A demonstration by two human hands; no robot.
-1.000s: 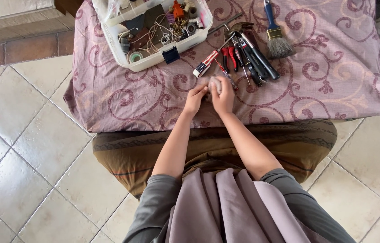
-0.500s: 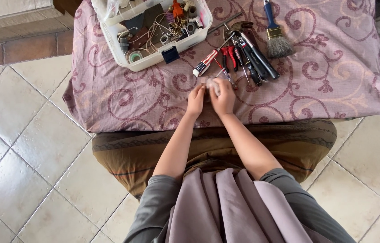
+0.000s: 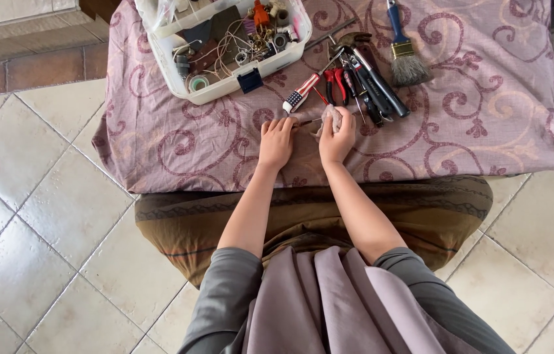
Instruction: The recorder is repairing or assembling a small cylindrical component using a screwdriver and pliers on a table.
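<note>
Landmark: white rectangular plastic parts box (image 3: 178, 77), full of small hardware and wire, at the far left of the mauve scroll-patterned tablecloth (image 3: 486, 124).

Right hand (image 3: 337, 139): closed around a small crumpled pale cloth wad (image 3: 331, 118), which sits at its fingertips, toward the person from the box's right corner. A thin red-shafted tool (image 3: 309, 121) runs from the wad leftward to the left hand (image 3: 276, 140). Left hand lies palm down on the cloth, fingers bent over the tool's near end; whether it pinches the tool or only rests on it cannot be told. Hands apart, tool bridging the gap.

Just beyond the wad, right of the box: a screwdriver with a red, white and blue striped handle (image 3: 301, 92), then a cluster of red- and black-handled pliers and drivers (image 3: 362, 82), close to the right fingertips. Farther right, a blue-handled paintbrush (image 3: 402, 49).

Open room: bare cloth left of the left hand, below the box, and a wide bare stretch right of the tool cluster. The table's near edge lies just behind both wrists.
</note>
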